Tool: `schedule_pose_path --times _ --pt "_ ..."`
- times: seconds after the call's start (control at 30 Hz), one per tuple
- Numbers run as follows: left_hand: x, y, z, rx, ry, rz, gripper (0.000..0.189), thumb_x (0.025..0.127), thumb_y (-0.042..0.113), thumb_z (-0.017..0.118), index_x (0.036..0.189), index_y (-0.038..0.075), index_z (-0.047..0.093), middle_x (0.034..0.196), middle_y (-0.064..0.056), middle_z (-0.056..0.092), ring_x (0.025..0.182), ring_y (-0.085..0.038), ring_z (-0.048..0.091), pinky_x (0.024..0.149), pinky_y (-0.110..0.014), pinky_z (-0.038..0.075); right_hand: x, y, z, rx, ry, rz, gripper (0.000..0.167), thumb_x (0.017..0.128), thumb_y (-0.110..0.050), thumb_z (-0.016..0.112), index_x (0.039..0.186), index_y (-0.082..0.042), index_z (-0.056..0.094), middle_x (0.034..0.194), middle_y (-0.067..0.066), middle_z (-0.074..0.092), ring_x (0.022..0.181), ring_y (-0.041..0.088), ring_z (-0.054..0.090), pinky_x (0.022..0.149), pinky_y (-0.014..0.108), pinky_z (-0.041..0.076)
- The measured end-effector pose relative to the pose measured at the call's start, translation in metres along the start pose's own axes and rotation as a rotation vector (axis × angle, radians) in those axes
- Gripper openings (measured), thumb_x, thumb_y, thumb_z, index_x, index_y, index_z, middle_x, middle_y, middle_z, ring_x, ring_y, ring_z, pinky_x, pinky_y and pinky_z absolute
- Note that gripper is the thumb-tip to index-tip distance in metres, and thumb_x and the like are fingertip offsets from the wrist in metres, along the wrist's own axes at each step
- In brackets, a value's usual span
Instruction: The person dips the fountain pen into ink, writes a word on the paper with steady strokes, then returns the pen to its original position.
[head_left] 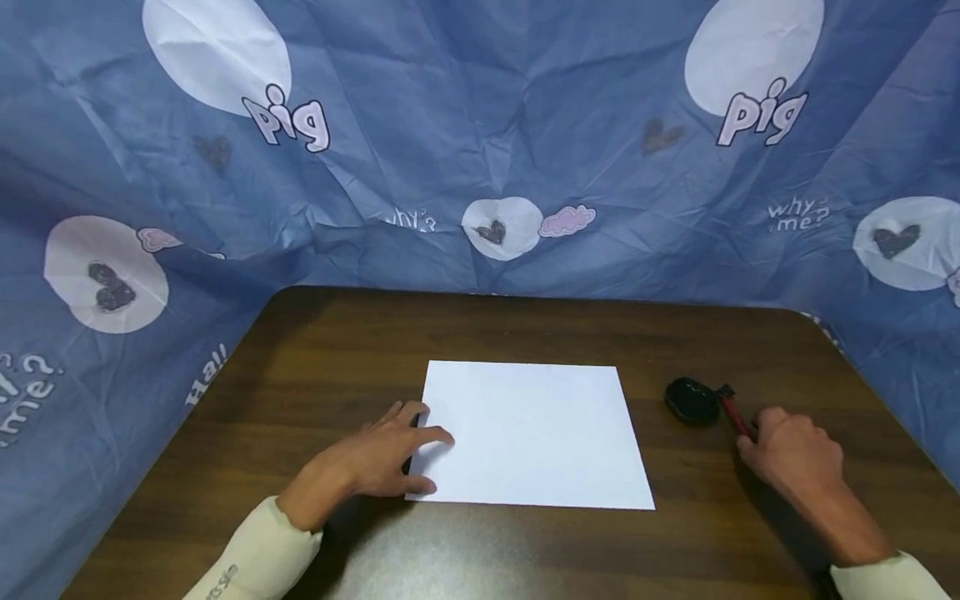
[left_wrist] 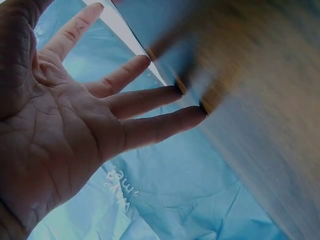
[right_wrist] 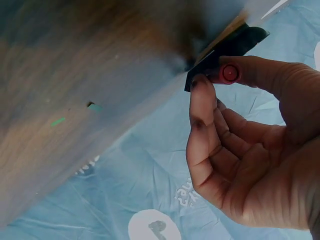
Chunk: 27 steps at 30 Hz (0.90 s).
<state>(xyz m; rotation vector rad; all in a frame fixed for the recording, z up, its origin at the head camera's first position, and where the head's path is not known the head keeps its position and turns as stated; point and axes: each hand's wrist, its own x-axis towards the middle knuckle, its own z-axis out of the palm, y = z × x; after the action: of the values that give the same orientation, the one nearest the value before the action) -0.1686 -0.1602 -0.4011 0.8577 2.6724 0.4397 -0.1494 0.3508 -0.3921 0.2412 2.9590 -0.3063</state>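
Note:
A blank white sheet of paper [head_left: 536, 433] lies flat on the brown table. My left hand [head_left: 382, 457] rests at its left edge with spread fingers, thumb and forefinger reaching over the paper; the fingers look nearly straight in the left wrist view. A dark strip shows beside the paper under that hand. On the right, my right hand [head_left: 798, 454] pinches a slim red stick [head_left: 735, 415] between thumb and forefinger. Its round red end [right_wrist: 230, 73] faces the right wrist view. Beyond it sits a small, dark, glossy dish [head_left: 692, 402], with a black piece at the stick's far end.
The wood-grain table [head_left: 525, 329] has rounded far corners. A blue printed cloth [head_left: 420, 167] hangs behind it and down both sides. Light glares on the table's near part. Two small green marks [right_wrist: 58, 121] show on the table in the right wrist view.

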Motion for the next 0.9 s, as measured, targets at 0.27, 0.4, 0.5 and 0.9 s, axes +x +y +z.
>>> schedule_pose_path --times 0.27,0.4,0.5,0.9 --pt "-0.001 -0.001 -0.001 -0.002 0.014 0.005 0.065 0.093 0.043 0.069 0.151 0.026 0.045 0.164 -0.017 0.017 0.143 -0.057 0.015 0.100 -0.079 0.023 -0.002 0.001 0.002 0.014 0.072 -0.023 0.022 0.094 -0.018 0.058 0.078 -0.003 0.056 0.067 0.010 0.051 0.061 0.027 0.051 0.049 0.043 0.041" --pt "-0.002 0.002 -0.001 0.035 -0.060 -0.107 0.077 0.091 0.059 0.061 0.157 0.034 0.031 0.167 -0.013 0.007 0.145 -0.054 -0.003 0.099 -0.083 0.004 0.000 -0.001 0.001 0.019 0.083 -0.026 0.025 0.093 -0.017 0.059 0.095 0.007 0.062 0.070 0.012 0.055 0.061 0.026 0.052 0.049 0.042 0.041" --pt "0.000 0.005 -0.002 0.065 -0.103 -0.142 0.081 0.090 0.064 0.059 0.158 0.036 0.027 0.167 -0.013 0.007 0.146 -0.053 -0.006 0.098 -0.084 0.002 -0.001 0.002 0.002 0.020 0.115 -0.025 0.029 0.092 -0.017 0.060 0.102 0.010 0.061 0.073 0.018 0.059 0.062 0.030 0.056 0.049 0.045 0.043" --pt "0.014 0.000 -0.005 0.067 -0.182 -0.136 0.087 0.087 0.066 0.062 0.159 0.038 0.024 0.167 -0.011 -0.001 0.145 -0.056 -0.005 0.093 -0.087 0.007 -0.002 0.005 0.008 0.082 0.342 -0.133 0.019 0.093 -0.014 0.058 0.077 -0.003 0.054 0.062 0.010 0.050 0.054 0.026 0.048 0.043 0.042 0.036"
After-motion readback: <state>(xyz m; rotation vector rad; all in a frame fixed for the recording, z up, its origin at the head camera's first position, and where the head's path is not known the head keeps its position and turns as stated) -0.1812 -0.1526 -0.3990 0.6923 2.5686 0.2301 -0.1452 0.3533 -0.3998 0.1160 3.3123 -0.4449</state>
